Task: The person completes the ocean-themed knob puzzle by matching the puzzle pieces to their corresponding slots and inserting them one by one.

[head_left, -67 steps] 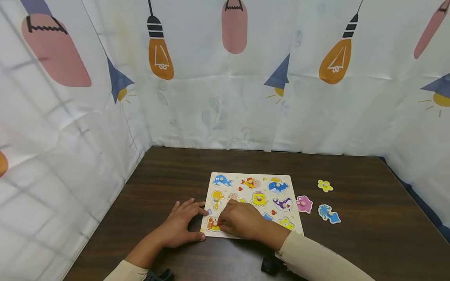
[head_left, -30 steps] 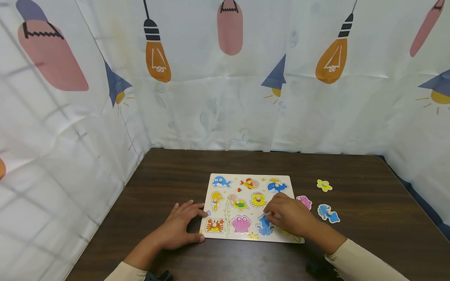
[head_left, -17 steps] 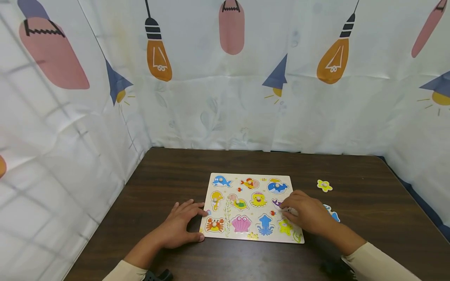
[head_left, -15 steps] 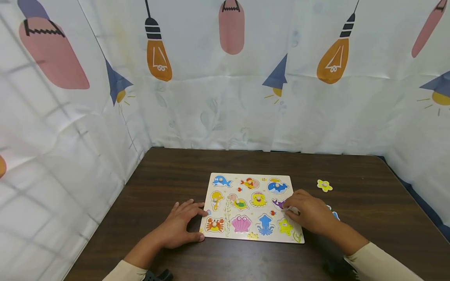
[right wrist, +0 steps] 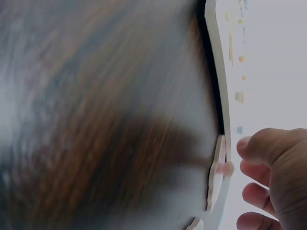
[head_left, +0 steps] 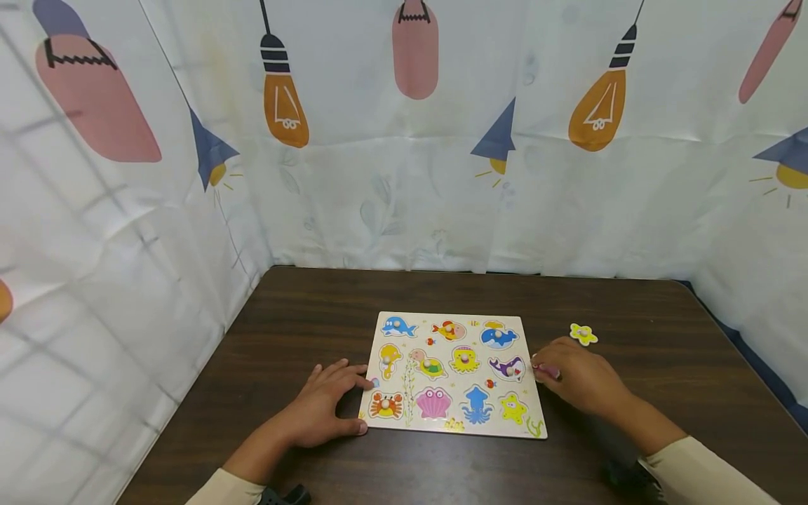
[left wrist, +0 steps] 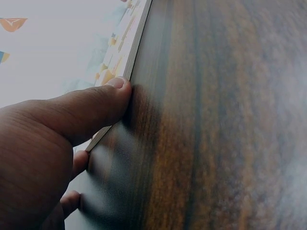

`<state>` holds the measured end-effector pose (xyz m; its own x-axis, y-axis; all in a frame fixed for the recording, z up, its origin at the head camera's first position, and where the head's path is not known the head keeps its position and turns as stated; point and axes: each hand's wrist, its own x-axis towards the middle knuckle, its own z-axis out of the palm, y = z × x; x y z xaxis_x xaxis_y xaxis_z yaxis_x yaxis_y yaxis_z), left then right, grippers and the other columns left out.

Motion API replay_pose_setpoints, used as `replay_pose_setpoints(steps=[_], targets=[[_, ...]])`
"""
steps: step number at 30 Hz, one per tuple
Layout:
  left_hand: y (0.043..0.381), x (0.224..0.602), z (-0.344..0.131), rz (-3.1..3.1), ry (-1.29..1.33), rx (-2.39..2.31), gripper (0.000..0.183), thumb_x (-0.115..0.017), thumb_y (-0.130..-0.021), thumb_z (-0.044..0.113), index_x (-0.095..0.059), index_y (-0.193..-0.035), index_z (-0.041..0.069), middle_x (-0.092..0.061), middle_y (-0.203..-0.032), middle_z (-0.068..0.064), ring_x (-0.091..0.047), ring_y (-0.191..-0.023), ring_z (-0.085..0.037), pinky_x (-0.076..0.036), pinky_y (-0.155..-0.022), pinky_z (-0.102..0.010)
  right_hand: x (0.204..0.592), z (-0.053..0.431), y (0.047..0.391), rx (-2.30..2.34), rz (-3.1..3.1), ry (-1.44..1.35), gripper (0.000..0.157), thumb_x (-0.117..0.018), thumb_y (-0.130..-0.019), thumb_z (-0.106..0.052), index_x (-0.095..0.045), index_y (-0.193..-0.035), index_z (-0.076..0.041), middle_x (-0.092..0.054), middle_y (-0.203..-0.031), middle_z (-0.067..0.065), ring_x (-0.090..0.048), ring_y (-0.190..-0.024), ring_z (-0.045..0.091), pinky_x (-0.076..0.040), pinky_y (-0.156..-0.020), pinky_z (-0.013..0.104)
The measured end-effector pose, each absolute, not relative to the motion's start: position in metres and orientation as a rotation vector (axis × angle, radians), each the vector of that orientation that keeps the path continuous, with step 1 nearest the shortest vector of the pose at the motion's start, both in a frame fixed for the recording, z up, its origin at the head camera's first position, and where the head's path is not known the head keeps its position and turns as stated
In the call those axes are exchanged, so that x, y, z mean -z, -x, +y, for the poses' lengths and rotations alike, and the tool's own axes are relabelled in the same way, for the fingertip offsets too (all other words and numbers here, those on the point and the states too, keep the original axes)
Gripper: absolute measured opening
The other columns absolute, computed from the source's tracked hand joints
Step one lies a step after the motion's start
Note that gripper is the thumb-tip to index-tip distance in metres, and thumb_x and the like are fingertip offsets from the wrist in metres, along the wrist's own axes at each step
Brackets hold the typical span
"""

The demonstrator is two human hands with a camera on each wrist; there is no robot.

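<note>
A wooden knobbed puzzle board (head_left: 457, 424) with sea-animal pictures lies on the table. My left hand (head_left: 322, 407) rests at its left edge; in the left wrist view the thumb (left wrist: 103, 103) touches the board's edge. Off the right edge, my right hand (head_left: 581, 375) is over a loose pink puzzle piece (head_left: 550, 370), which it mostly covers. In the right wrist view, the thumb and curled fingers are beside the knob (right wrist: 224, 168) of that piece, with a gap visible. The pink shell, blue squid and yellow starfish pictures on the board show no knobs.
A loose yellow starfish piece (head_left: 583, 334) lies beyond the right hand. The edge of another piece (right wrist: 195, 224) shows low in the right wrist view. The brown table (head_left: 328, 301) meets a patterned curtain (head_left: 379, 203) at the back and sides.
My right hand has moved right from the crab piece, across the squid picture and the purple whale, to the pink piece off the board, now hiding the blue squid piece. The left hand stays put.
</note>
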<state>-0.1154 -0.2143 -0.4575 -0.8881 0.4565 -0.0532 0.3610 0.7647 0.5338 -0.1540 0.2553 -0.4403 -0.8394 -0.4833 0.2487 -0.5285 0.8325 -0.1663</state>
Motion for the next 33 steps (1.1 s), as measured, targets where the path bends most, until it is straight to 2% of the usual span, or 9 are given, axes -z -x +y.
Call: replay_pose_setpoints(steps=[13, 25, 33], targets=[[0.115, 0.456, -0.214, 2.777, -0.64, -0.795, 0.054, -0.085, -0.081, 0.047, -0.062, -0.127, 0.031, -0.046, -0.155, -0.002, -0.025, -0.151, -0.039, -0.003, -0.116, -0.072, 0.445, 0.264, 0.159, -0.315, -2.864, -0.757, 0.024, -0.088, -0.08, -0.014, -0.078, -0.102, -0.015, -0.073, -0.101, -0.004, -0.064, -0.101, 0.022, -0.06, -0.074, 0.042], [0.115, 0.457, -0.214, 2.778, -0.638, -0.787, 0.055, -0.084, -0.081, 0.048, -0.062, -0.128, 0.03, -0.046, -0.154, -0.002, -0.025, -0.151, -0.039, -0.004, -0.116, -0.072, 0.448, 0.269, 0.161, -0.317, -2.832, -0.777, 0.02, -0.088, -0.08, -0.014, -0.079, -0.097, -0.021, -0.071, -0.095, -0.01, -0.063, -0.092, 0.015, -0.056, -0.064, 0.034], [0.115, 0.457, -0.213, 2.776, -0.626, -0.787, 0.055, -0.084, -0.081, 0.048, -0.062, -0.128, 0.03, -0.046, -0.155, -0.001, -0.024, -0.151, -0.039, -0.003, -0.116, -0.071, 0.444, 0.272, 0.161, -0.33, -2.848, -0.722, 0.022, -0.091, -0.076, -0.015, -0.079, -0.093, -0.022, -0.067, -0.09, -0.011, -0.057, -0.084, 0.011, -0.051, -0.059, 0.03]])
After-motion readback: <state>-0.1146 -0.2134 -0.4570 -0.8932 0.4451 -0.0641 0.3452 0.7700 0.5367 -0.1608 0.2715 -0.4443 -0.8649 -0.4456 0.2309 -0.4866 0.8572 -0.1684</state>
